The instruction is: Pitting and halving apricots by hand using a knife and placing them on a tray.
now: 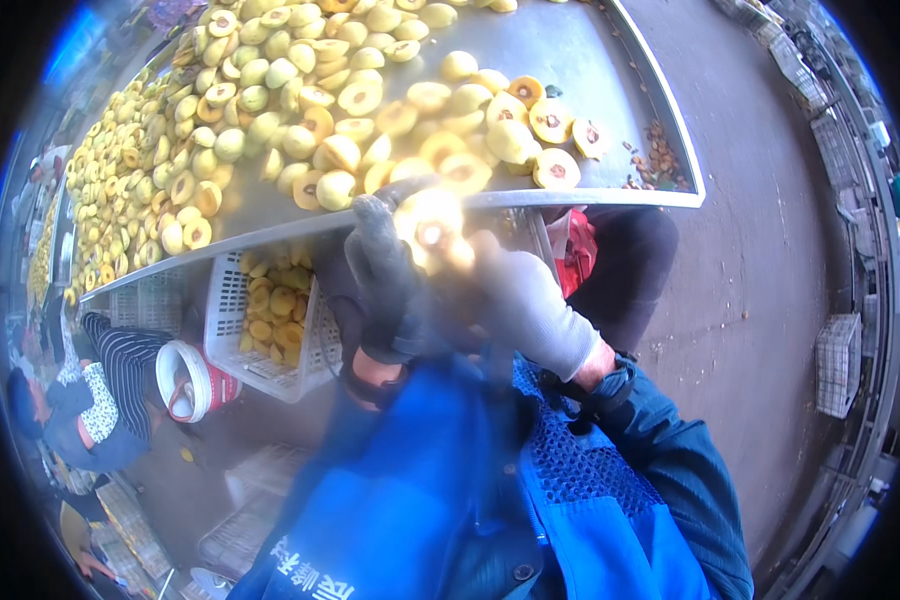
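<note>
My left hand (384, 270), in a dark grey glove, grips a halved yellow stone fruit (429, 225) just at the near edge of the metal table (517, 45). Glare washes out the fruit's cut face. My right hand (529, 304), in a white knit glove, is close against the fruit's right side; blur hides its fingertips and whether it holds anything. On the table beyond, many yellow fruit halves (337, 154) lie heaped, thickest to the left. Several show brown pits or pit hollows, such as the half (556, 169) near the rim.
Loose brown pits (656, 161) lie in the table's right corner, inside its raised rim. Below the table on the left stands a white plastic crate (221, 322) of fruit pieces, beside a bucket (171, 375). A person (94, 412) is at left. Another crate (838, 364) stands far right.
</note>
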